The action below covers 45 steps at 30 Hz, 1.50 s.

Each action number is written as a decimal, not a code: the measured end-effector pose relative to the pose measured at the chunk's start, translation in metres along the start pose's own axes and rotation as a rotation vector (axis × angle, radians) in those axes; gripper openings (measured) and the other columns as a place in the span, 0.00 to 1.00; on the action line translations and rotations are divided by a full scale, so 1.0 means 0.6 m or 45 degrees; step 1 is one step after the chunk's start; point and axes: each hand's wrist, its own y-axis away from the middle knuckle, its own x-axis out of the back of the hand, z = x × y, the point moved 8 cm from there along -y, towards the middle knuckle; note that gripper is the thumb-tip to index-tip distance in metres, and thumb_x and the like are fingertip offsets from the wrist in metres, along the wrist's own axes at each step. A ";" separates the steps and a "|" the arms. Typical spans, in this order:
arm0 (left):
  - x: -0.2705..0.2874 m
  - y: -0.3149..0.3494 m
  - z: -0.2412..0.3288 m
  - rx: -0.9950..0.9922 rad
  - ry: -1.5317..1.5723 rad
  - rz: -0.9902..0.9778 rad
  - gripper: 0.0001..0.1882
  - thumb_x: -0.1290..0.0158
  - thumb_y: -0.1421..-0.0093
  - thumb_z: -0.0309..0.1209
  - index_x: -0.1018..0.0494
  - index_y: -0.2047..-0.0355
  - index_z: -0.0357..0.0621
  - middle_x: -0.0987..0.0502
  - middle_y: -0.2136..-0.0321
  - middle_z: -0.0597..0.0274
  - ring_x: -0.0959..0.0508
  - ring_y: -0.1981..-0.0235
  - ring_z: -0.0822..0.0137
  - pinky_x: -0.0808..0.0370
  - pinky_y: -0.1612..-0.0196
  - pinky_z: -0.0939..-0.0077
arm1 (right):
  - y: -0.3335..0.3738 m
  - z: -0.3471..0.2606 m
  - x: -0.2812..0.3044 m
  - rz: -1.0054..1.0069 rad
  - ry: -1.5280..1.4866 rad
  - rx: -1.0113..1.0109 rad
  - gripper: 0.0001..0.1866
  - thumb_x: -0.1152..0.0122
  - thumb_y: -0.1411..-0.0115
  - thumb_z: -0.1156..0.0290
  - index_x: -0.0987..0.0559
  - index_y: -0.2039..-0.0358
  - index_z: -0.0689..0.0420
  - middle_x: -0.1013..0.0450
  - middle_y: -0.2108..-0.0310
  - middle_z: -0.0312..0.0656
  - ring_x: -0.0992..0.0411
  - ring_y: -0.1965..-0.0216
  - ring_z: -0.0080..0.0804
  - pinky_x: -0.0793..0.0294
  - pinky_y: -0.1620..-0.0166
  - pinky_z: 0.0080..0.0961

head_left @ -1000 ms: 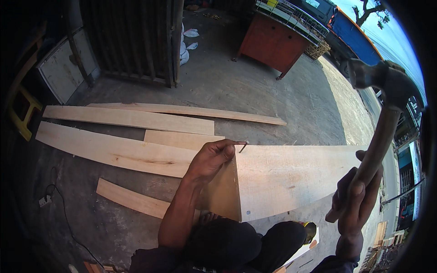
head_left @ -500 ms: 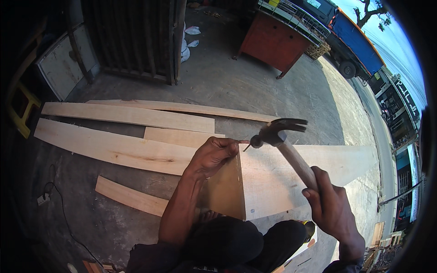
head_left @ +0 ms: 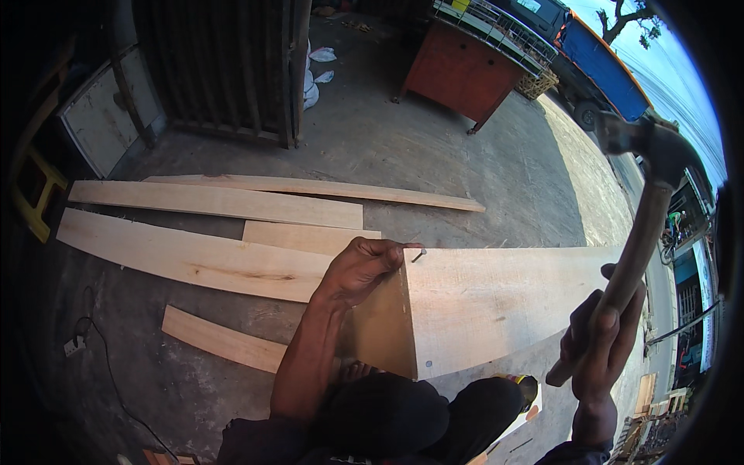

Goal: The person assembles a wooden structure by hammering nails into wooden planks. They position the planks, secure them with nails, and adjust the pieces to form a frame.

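Note:
My right hand [head_left: 608, 333] is wrapped round the wooden handle of a claw hammer [head_left: 645, 225], raised at the right with its head up. In front of my knees, a pale board [head_left: 504, 302] meets a darker upright panel [head_left: 385, 325] at a corner. A nail [head_left: 418, 255] stands tilted out of the board's far left corner, its shank partly showing. Beside it, my left hand [head_left: 360, 267] grips that corner, fingers closed over the panel's top edge. A round nail head [head_left: 428, 363] sits flush near the board's close corner.
Several loose planks [head_left: 194, 252] lie on the concrete at the left, with a shorter plank [head_left: 221, 337] closer to me. A black cable [head_left: 108, 380] runs along the floor. Further off stand a red cabinet [head_left: 461, 77] and a blue truck [head_left: 601, 62]. A can [head_left: 527, 391] sits by my knee.
The hammer has swung up and to the right, away from the nail, with my right hand still round its handle. My left hand no longer has the nail close under the hammer; it keeps its corner grip.

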 end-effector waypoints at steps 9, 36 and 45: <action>0.007 -0.002 -0.005 0.062 -0.005 -0.013 0.21 0.39 0.35 0.41 0.18 0.51 0.34 0.15 0.56 0.52 0.17 0.53 0.62 0.22 0.44 0.64 | 0.014 0.005 -0.002 0.015 0.061 0.031 0.25 0.58 0.24 0.49 0.35 0.42 0.59 0.40 0.84 0.28 0.41 0.85 0.11 0.44 0.84 0.16; -0.005 -0.008 -0.004 0.069 0.115 -0.123 0.19 0.46 0.30 0.41 0.19 0.52 0.37 0.15 0.59 0.57 0.18 0.56 0.67 0.21 0.45 0.69 | 0.015 0.041 -0.034 -0.244 0.557 -0.309 0.21 0.45 0.29 0.64 0.35 0.43 0.62 0.25 0.77 0.57 0.22 0.78 0.57 0.24 0.74 0.44; -0.011 -0.009 0.004 0.069 0.127 -0.167 0.17 0.44 0.31 0.40 0.18 0.53 0.38 0.15 0.57 0.58 0.19 0.54 0.70 0.24 0.43 0.71 | 0.042 0.060 -0.090 -0.840 0.801 -0.295 0.19 0.43 0.30 0.64 0.36 0.47 0.61 0.25 0.80 0.57 0.22 0.80 0.59 0.24 0.77 0.49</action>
